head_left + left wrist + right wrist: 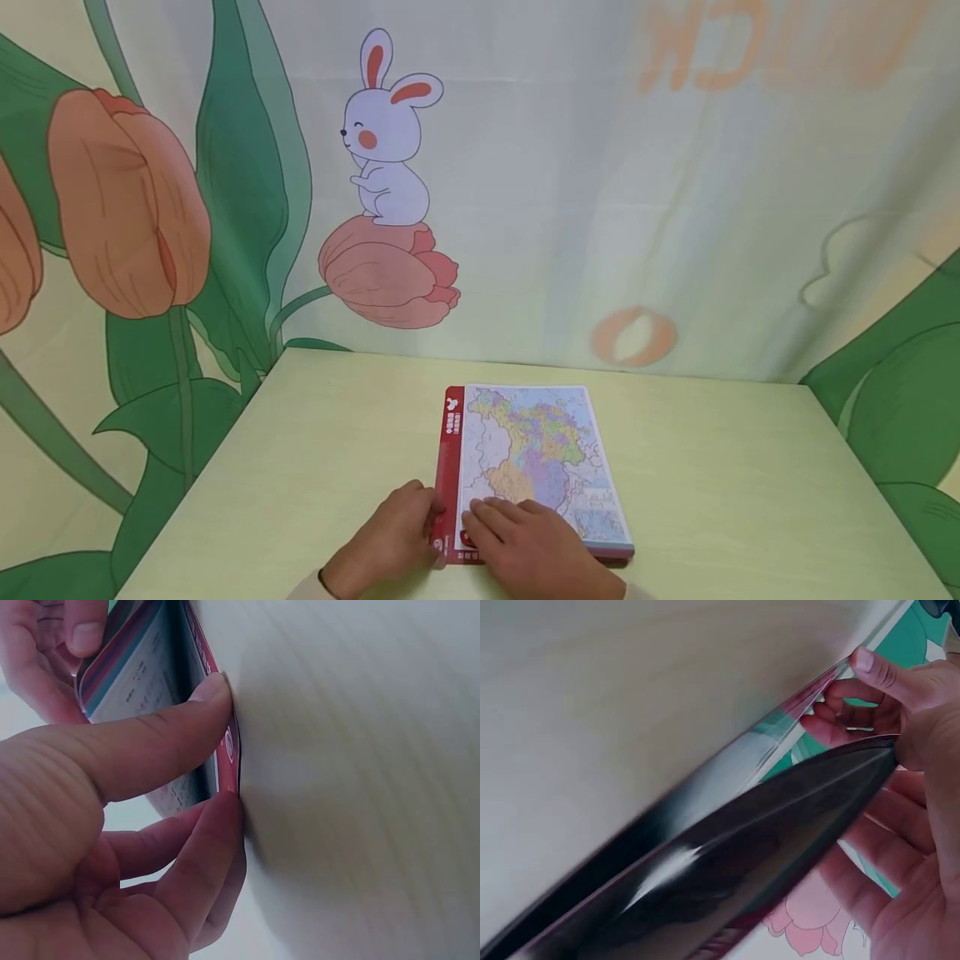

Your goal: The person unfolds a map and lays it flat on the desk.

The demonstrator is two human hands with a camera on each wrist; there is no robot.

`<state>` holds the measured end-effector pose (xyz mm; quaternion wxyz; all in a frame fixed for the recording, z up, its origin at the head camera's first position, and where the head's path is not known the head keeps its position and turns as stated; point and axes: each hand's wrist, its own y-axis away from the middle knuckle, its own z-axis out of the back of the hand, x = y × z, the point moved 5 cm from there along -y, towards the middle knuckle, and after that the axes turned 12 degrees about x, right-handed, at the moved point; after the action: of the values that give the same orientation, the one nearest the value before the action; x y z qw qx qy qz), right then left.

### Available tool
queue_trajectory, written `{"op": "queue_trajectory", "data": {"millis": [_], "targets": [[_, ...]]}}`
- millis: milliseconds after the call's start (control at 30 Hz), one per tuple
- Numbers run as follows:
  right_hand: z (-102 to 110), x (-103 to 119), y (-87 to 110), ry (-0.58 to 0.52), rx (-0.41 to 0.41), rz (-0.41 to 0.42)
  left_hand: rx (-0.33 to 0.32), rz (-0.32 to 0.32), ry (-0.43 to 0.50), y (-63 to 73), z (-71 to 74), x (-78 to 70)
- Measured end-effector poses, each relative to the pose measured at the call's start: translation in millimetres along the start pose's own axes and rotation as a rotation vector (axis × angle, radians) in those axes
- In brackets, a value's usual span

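A map booklet [525, 433] with a red strip down its left side and a coloured map on its top sheet lies before me. My left hand [401, 529] pinches the lower part of the red strip; in the left wrist view the thumb is on its face and the fingers are behind. My right hand [536, 546] lies over the lower edge of the map, covering part of it. Its thumb and fingers grip the booklet's edge on either side in the right wrist view, where the glossy dark underside [727, 855] is tilted and a gap shows between layers.
The pale wood-grained table [315, 433] extends to both sides of the booklet. Behind it hangs a cloth backdrop [540, 208] printed with a rabbit, tulips and green leaves.
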<state>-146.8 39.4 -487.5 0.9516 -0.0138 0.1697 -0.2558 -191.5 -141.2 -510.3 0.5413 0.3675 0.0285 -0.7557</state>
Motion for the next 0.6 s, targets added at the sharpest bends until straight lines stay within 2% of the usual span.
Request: {"op": "queue_trajectory", "data": {"millis": [167,300,600], "targets": [[1.3,-3.8,9.8,0.014,-0.068,0.007,0.013,0.026,0.017,-1.2,-0.3,1.4],[1.2,-8.6,16.7,0.008,-0.075,0.006,0.014,0.033,0.013,-1.1,0.3,0.5],[-1.8,-27.2,29.8,-0.01,-0.117,-0.082,0.018,0.036,0.016,-1.9,-0.4,-1.1]]}}
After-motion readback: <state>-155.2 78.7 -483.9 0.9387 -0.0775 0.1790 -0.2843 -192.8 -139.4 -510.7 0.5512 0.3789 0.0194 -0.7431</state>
